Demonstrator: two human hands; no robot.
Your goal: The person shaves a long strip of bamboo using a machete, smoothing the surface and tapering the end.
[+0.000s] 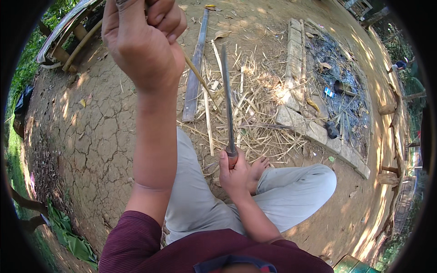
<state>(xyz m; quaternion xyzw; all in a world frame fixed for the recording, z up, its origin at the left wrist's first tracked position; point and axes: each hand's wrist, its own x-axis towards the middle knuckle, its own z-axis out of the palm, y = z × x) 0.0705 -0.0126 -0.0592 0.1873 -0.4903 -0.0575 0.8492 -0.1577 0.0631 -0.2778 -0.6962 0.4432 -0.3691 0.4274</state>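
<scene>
My left hand (148, 43) is raised high at the upper left, close to the camera, its fingers curled closed. From behind it a thin bamboo strip (200, 81) slants down toward the ground, in line with the closed fingers; the fingertips are partly cut off by the frame's upper edge. In front of my lap, my right hand (236, 175) grips a long knife (228, 98) by its brown wooden handle. The narrow dark blade points away from me, over a litter of pale bamboo shavings (259, 116). Blade and strip are apart.
A split bamboo length (195, 84) lies ahead, left of the shavings. To the right, a stone border (302, 125) edges an ash bed (348, 98) holding a blue packet (328, 92). A bamboo structure (73, 41) stands far left. My bare foot (258, 170) rests beside the shavings.
</scene>
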